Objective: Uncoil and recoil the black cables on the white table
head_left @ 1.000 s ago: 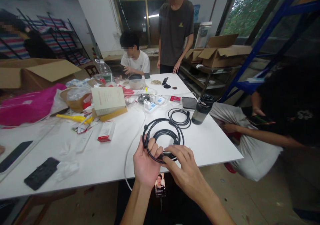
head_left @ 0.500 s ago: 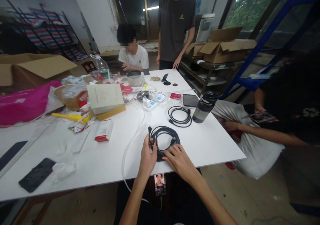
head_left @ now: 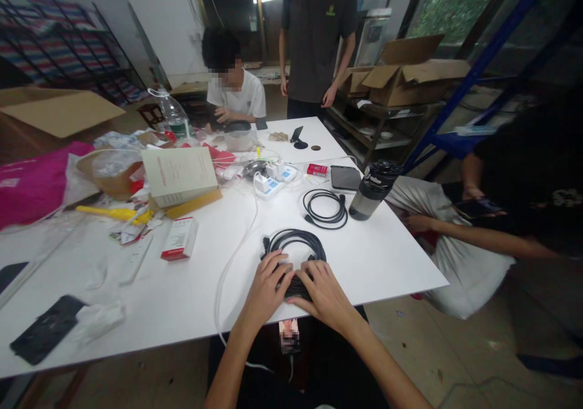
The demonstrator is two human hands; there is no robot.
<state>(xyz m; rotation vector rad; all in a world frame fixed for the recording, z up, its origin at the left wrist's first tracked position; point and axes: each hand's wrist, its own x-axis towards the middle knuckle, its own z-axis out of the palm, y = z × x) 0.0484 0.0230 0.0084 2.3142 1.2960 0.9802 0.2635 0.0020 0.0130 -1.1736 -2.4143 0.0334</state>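
Black cable (head_left: 297, 235) lay coiled, one plug (head_left: 265, 243) untucked, my left hand (head_left: 270, 283) and right hand (head_left: 323, 289) gripping it at the near worktop (head_left: 387, 257) edge.

Left hand (head_left: 268, 284), right hand (head_left: 324, 290) on black cable coil (head_left: 298, 235) (white table (head_left: 387, 263) beneath)

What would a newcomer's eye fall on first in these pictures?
Probably the left hand and right hand, both on a coil of black cable near the front edge of the table. Then the bright pink bag at the picture's left edge, in front of an open cardboard box. The dark bottle by the table's right edge may also stand out.
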